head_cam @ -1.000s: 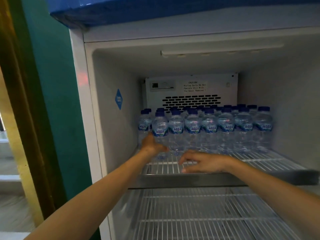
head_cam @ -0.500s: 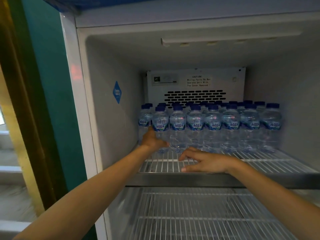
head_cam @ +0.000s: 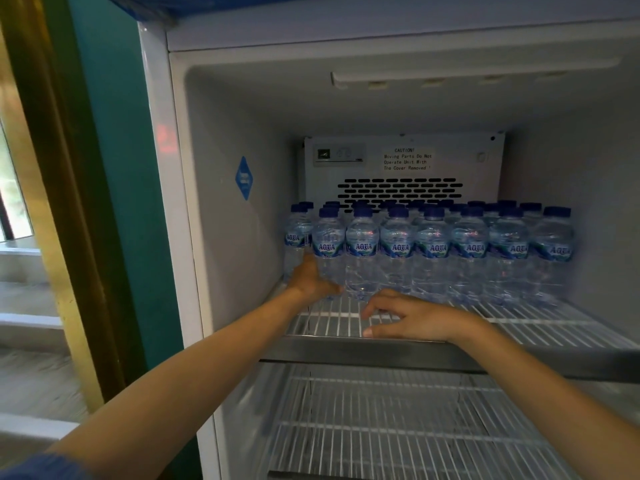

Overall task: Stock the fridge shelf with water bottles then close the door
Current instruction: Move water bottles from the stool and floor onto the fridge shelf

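1. Room. A teal wall (head_cam: pixel 114 168) and a gold-toned frame (head_cam: pixel 41 168) stand left of the fridge (head_cam: pixel 242 254). The fridge compartment is open towards the camera.

2. Surfaces. Two wire shelves are visible: the upper shelf (head_cam: pixel 519 327) with a metal front rail, and the lower shelf (head_cam: pixel 381 427), which is bare where it shows. A vented rear panel (head_cam: pixel 401 192) closes the back of the upper compartment.

3. Task items. The water bottles (head_cam: pixel 433 251) stand upright at the rear of the upper shelf, packed in touching rows from the left wall to near the right wall.

4. Hands.
- The left hand (head_cam: pixel 311 278) lies against the lower bodies of the two leftmost bottles, thumb stretched across the base of the front one. Whether its fingers wrap a bottle cannot be told.
- The right hand (head_cam: pixel 415 318) rests on the front of the upper shelf, fingers loosely bent, holding nothing.

5. Change. Both hands and the bottle rows sit as they did half a second ago; only the camera view has shifted slightly.

6. Count. Eight bottles show forward-facing labels; the rows behind cannot be counted. One caution label (head_cam: pixel 407 159) is on the rear panel. One blue diamond sticker (head_cam: pixel 243 178) is on the left wall of the fridge.
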Demonstrator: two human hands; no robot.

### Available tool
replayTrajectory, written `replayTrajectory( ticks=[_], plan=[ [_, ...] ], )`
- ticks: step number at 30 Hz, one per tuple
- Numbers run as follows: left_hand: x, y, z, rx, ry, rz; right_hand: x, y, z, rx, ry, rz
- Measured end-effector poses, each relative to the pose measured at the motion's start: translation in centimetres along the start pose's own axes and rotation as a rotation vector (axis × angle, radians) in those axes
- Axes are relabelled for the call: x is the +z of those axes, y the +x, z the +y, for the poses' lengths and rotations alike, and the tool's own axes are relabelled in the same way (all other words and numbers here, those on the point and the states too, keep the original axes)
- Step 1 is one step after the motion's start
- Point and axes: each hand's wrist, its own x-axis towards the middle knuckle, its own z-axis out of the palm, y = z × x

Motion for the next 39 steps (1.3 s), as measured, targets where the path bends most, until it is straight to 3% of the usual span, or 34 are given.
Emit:
replayTrajectory(
  ticks=[6,10,12,14,17,19,21,23,30,34,39],
  plan=[
    [-1.3,-3.9,2.2,-0.038,0.249,0.104,0.3,-0.1,-0.2,0.028,-0.022,0.116],
    [-3.0,-10.6,1.0,0.406,0.193,0.355,0.8,-0.1,-1.8,0.048,0.062,0.245],
    [-4.3,-14.9,-0.4,0.615,0.167,0.322,2.1,0.0,-3.8,0.076,0.109,0.312],
    [-6.1,-18.6,-2.8,0.705,0.205,0.257,4.4,0.2,-6.4,0.074,0.048,0.447],
    [-8.9,-22.7,-8.7,0.579,0.229,0.256,9.0,-0.9,-11.7,-0.176,0.094,0.833],
    [-10.7,-25.0,-14.0,0.390,0.246,0.286,13.1,-1.7,-15.6,-0.411,0.137,0.956],
    [-12.7,-27.6,-19.9,0.177,0.267,0.293,18.5,-1.7,-19.0,-0.534,0.213,0.870],
    [-15.0,-30.7,-25.7,-0.026,0.293,0.295,24.7,-0.5,-22.0,-0.544,0.306,0.665],
    [-22.5,-44.8,-44.9,-0.759,0.239,0.402,49.7,5.5,-29.8,-0.207,0.473,-0.051],
    [-22.1,-51.4,-54.9,-0.987,0.230,0.339,64.9,7.4,-30.3,0.027,0.489,-0.392],
    [-17.6,-54.7,-64.9,-1.089,0.249,0.207,78.2,8.4,-29.0,0.338,0.601,-0.697]
  ],
)
